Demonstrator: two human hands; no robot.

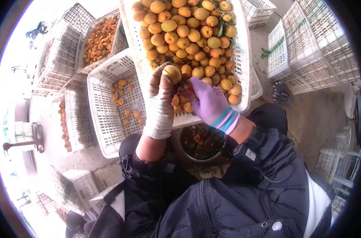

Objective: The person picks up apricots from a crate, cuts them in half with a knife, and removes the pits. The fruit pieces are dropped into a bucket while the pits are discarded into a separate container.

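Note:
My left hand (159, 107), in a white glove with stained fingers, grips a yellow-orange apricot (171, 73) between thumb and fingers. Close beside it, my right hand (207, 98) wears a purple glove with striped cuff. Its dark-stained fingers are closed around something small that I cannot make out. Both hands are above the near edge of a white crate (244, 55) heaped with whole apricots (194, 35) and a few green leaves. Below the hands, between my legs, stands a metal basin (202, 159) holding dark scraps and leaves.
Left of the full crate, another white crate (100, 119) contains scattered apricot pieces (121, 85). Beyond it is a crate of orange apricot halves (101, 37). Stacked crates (307, 47) stand at right, near dark gloves (281, 93) on the floor. A scale (25, 139) is at far left.

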